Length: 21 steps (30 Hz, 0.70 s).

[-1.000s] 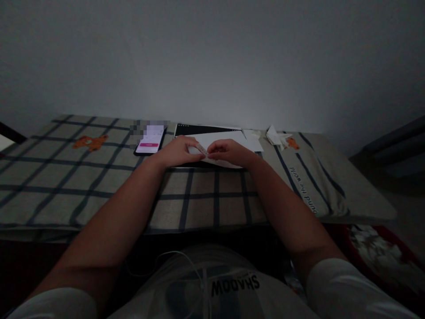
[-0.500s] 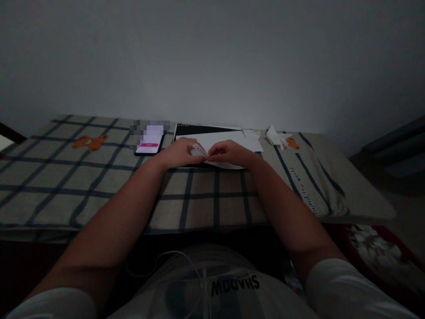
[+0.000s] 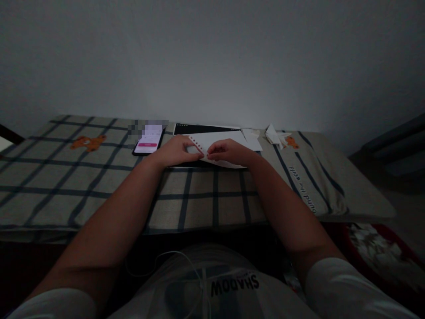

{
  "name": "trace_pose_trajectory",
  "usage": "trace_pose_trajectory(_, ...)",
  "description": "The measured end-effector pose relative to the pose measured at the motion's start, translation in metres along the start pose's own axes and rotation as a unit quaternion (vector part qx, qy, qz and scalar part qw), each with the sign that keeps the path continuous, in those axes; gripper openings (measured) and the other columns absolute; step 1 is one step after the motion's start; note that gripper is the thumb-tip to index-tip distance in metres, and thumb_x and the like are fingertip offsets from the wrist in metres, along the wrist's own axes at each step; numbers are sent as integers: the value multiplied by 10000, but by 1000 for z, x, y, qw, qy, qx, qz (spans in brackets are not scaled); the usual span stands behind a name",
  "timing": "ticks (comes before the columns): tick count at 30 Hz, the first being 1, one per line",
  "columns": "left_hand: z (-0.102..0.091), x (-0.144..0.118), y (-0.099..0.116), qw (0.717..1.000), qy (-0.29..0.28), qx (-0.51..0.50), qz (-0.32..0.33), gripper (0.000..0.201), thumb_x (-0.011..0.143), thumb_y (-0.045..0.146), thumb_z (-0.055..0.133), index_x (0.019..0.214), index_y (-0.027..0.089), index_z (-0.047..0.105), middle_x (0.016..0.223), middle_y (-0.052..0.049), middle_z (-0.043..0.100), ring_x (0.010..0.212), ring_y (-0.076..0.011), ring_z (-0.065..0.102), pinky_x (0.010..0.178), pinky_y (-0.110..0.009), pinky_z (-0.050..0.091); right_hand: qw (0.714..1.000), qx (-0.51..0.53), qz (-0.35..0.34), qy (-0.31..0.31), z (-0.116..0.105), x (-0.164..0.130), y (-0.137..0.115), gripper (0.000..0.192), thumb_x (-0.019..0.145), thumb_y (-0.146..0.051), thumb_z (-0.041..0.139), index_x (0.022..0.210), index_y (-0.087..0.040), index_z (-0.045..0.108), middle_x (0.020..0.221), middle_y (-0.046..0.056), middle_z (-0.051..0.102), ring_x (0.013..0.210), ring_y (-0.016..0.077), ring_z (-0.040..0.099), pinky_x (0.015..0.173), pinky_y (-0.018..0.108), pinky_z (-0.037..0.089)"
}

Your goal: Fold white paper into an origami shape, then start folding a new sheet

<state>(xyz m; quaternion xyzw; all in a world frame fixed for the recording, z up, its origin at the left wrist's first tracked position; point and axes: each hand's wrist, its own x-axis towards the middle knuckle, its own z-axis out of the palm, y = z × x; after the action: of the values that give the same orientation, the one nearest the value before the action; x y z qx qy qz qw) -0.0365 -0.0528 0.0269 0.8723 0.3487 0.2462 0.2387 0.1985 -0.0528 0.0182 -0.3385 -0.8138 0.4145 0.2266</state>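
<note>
While the left hand (image 3: 174, 152) pinches the punched paper strip (image 3: 196, 145), the right hand (image 3: 229, 152) nips its 3 o'clock end; phone (image 3: 148, 140) at 10 o'clock.

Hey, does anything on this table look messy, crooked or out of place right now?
Mostly tidy. The sheet of paper under both hands lies askew across the dark pad, and its perforated edge is folded up between the left hand and right hand. Loose folded paper scraps sit scattered at the right.
</note>
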Motion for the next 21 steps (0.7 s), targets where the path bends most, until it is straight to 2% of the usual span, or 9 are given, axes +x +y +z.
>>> trace_pose_trajectory(4,-2,-1,5,998,53,29,-15,305,743,381,693,967,180,741,929,-45,709,866,-197,640,824,-316,489,999,-28,16,10,-1,1,0,323,802,-462,661,901,-162,727,829,27,690,750,147,568,728,297,421)
trace_pose_trajectory(8,-7,-1,9,988,111,105,38,309,722,349,715,997,208,729,1041,-50,706,1014,-229,596,955,-369,426,999,-45,15,26,0,3,1,334,813,-459,638,902,-151,731,815,31,689,741,148,568,724,298,412)
trace_pose_trajectory(12,-6,0,8,986,78,125,72,209,754,359,714,906,220,749,1000,-45,728,1014,-230,592,992,-384,374,998,-51,2,40,2,4,-1,323,822,-439,631,909,-145,732,855,44,705,779,156,591,745,300,421)
trace_pose_trajectory(14,-4,1,6,987,55,128,75,198,767,380,709,877,223,756,953,-42,737,980,-229,597,966,-381,380,998,-56,-4,42,3,4,-2,322,829,-442,630,911,-148,734,852,43,708,783,157,594,750,299,424)
trace_pose_trajectory(21,0,3,-1,990,31,120,66,208,796,416,686,821,222,759,815,-32,725,839,-196,607,842,-339,423,998,-48,-6,37,5,4,1,338,823,-468,645,899,-150,734,824,40,702,757,151,578,724,290,419)
